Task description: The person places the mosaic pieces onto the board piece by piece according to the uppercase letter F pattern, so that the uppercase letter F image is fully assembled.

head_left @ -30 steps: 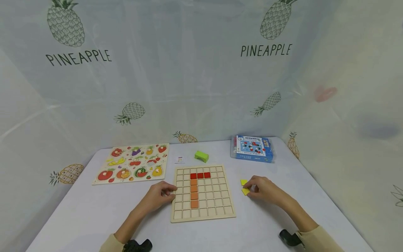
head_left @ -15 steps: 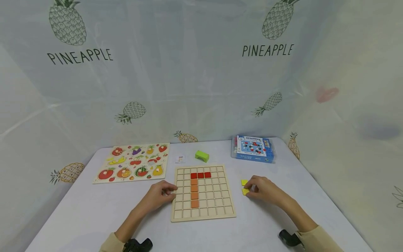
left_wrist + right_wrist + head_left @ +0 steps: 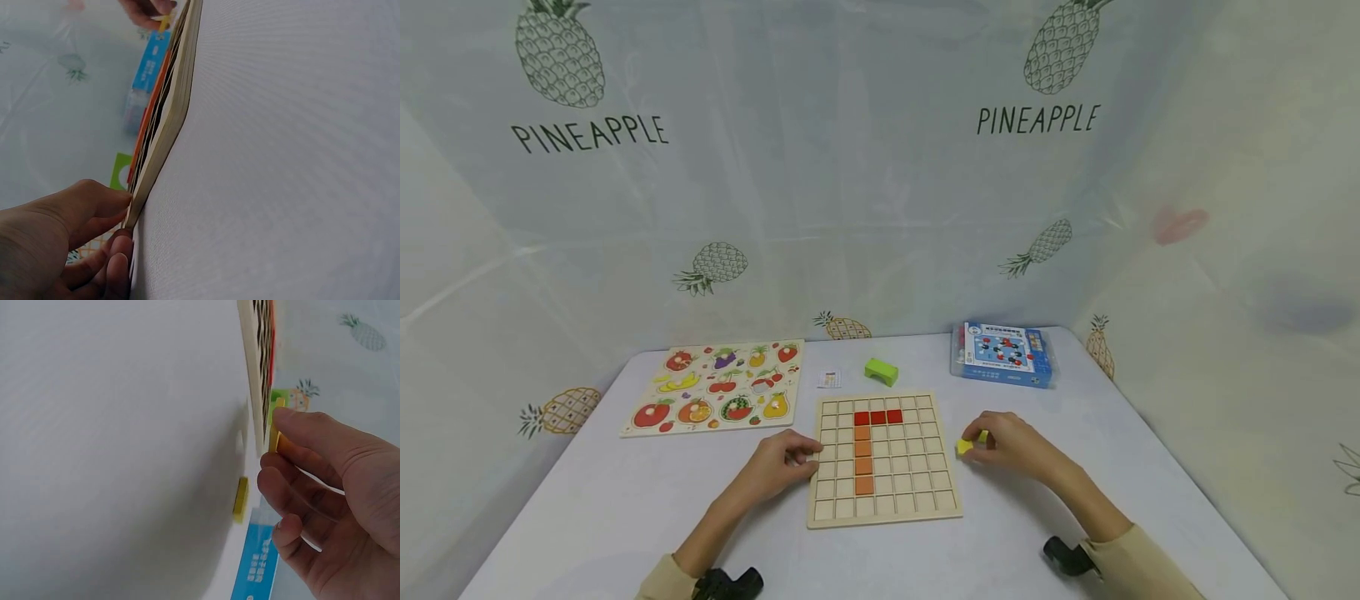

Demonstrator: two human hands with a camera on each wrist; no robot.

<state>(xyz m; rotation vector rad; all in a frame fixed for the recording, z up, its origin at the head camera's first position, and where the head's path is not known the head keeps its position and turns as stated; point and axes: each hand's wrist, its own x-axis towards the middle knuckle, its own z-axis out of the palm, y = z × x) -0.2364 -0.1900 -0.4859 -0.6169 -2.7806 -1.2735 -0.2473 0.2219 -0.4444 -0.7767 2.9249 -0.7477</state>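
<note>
A wooden grid board (image 3: 895,504) lies on the table in the head view. Three red tiles (image 3: 877,417) form a row near its top, and several orange tiles (image 3: 863,466) run in a column below the leftmost. My left hand (image 3: 782,464) grips the board's left edge, thumb and fingers at the rim in the left wrist view. Just right of the board, my right hand (image 3: 1015,446) pinches a yellow square tile (image 3: 274,434) between thumb and fingers, held above the table. Another yellow tile (image 3: 240,500) lies on the table, partly hidden behind that hand in the head view.
A fruit picture board (image 3: 715,387) lies at the back left. Behind the grid board are a small printed card (image 3: 829,380) and a green arch block (image 3: 881,372). A blue box (image 3: 1003,357) stands at the back right, near the curtain (image 3: 865,208).
My right hand has lifted one yellow tile and shifted left toward the board with it. The other yellow tile stays put. My left hand has not moved.
</note>
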